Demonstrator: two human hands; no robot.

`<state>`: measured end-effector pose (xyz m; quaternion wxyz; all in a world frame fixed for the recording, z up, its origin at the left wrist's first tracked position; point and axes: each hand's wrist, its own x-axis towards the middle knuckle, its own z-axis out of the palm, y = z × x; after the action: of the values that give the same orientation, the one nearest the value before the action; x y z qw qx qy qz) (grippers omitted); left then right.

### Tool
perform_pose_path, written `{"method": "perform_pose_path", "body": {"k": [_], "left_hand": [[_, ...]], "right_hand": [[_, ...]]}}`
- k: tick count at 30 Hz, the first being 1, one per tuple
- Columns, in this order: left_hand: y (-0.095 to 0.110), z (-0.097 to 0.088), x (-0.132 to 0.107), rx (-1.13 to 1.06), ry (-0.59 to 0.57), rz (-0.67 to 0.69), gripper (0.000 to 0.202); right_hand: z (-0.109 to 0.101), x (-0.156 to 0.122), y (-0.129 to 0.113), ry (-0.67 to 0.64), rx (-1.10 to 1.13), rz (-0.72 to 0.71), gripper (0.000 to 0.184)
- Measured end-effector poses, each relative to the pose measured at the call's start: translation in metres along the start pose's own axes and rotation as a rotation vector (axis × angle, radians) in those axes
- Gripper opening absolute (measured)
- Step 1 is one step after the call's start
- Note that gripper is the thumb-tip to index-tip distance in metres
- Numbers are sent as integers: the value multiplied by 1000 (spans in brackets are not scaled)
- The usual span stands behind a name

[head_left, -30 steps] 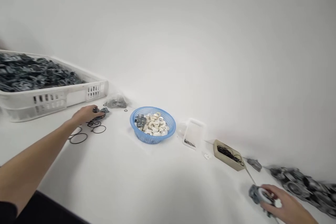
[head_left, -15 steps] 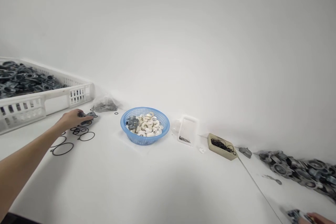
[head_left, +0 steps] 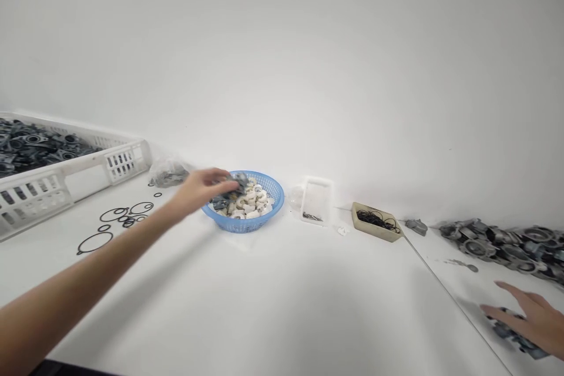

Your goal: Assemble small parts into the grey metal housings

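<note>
My left hand [head_left: 203, 186] hangs over the left side of a blue plastic basket [head_left: 247, 225], its thumb and fingers closed on a grey metal part [head_left: 240, 182]. Small white curved pieces [head_left: 255, 202] fill much of the basket, and more grey parts [head_left: 219, 202] lie at its left, partly hidden by the hand. At the lower right, my right hand [head_left: 537, 320] has its fingers apart above a small group of grey metal parts [head_left: 513, 338] on the table. Whether its fingers touch them I cannot tell.
A white crate [head_left: 39, 185] of grey parts stands at the far left, near a clear bag [head_left: 168, 173] and black rubber rings [head_left: 96, 241]. Right of the basket are a white tray [head_left: 317, 200], a beige box [head_left: 372, 229] of black rings and a pile of grey castings [head_left: 506, 247].
My left hand has moved right from beside the black rings to above the basket, carrying the grey metal part. My right hand has come further into view, its fingers now spread.
</note>
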<state>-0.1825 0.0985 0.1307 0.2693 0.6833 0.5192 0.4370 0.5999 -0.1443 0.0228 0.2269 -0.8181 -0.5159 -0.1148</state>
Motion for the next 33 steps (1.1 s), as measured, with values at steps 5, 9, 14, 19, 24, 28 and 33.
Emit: {"method": "perform_pose_path", "body": {"k": [5,9,14,19,24,28,33], "left_hand": [[26,128,-66,-499,-544,-219,57],[38,186,-109,-644,-867,-384,55],[45,198,-123,-621,-997,-491,53],[48,187,-121,-522,-1025,-501,57],[42,181,-100,-452,-1004,-339,72],[28,185,-87,-293,-800,-167,83],[15,198,-98,-173,-671,152,52]], "right_hand": [[-23,-29,-188,-183,26,-414,68],[-37,-78,-317,-422,60,-721,82],[-30,-102,-376,-577,194,-871,74],[-9,-100,-390,-648,416,-801,50],[14,-90,-391,-601,551,-749,42],[53,-86,-381,-389,589,-755,40],[90,-86,-368,-377,715,-679,44]]}}
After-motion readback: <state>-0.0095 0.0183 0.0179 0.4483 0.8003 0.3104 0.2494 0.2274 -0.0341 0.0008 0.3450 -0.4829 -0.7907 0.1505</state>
